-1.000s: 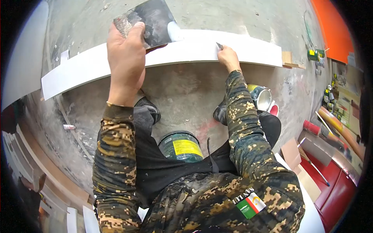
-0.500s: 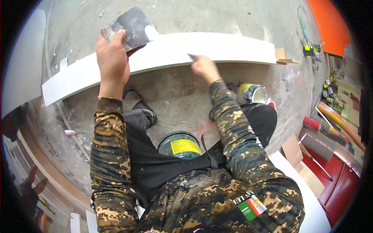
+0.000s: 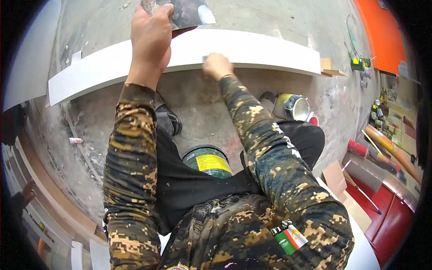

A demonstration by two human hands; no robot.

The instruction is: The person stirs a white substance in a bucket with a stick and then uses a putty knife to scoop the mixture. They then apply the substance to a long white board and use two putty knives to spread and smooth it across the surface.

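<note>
Putty blade [image 3: 189,12], cut off by the frame's top, is pinched in the left hand [image 3: 152,38] over the white board [image 3: 252,49]. Right hand [image 3: 217,65] closes on a tool hidden in its grip at the board's edge. Dusty concrete floor [image 3: 211,103] lies below.

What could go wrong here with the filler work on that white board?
1. The wide dark putty blade in the left hand carries white filler at its corner; tilted, it may drip onto the long white board.
2. The right hand works at the board's edge; a slip could gouge it.
</note>
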